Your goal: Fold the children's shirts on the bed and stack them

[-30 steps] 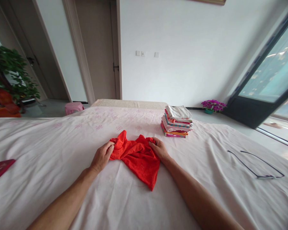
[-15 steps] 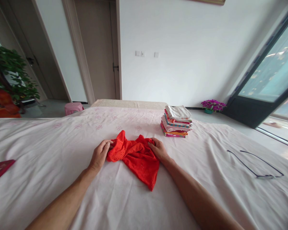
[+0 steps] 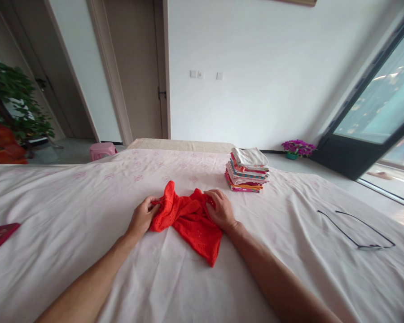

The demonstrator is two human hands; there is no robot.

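My left grip (image 3: 143,218) pinches one edge of a bright red eyelet-fabric cloth (image 3: 200,231); my right grip (image 3: 223,212) curls loosely over the other, pinching or not, I can't tell. The crumpled cloth lies between them. I judge I'm arranging its edges; the next move calls for a sure hold on both. Beyond the right grip stands a multicoloured folded-fabric stack (image 3: 247,174).

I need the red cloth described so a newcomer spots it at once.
Start with the wide pale sheet spread before the wearer. Near its middle, between the left hand and the right hand, both touching it, lies the red cloth. Unlike the folded, multicoloured stack beyond it to the right, it is crumpled, plain red and pierced with tiny holes.
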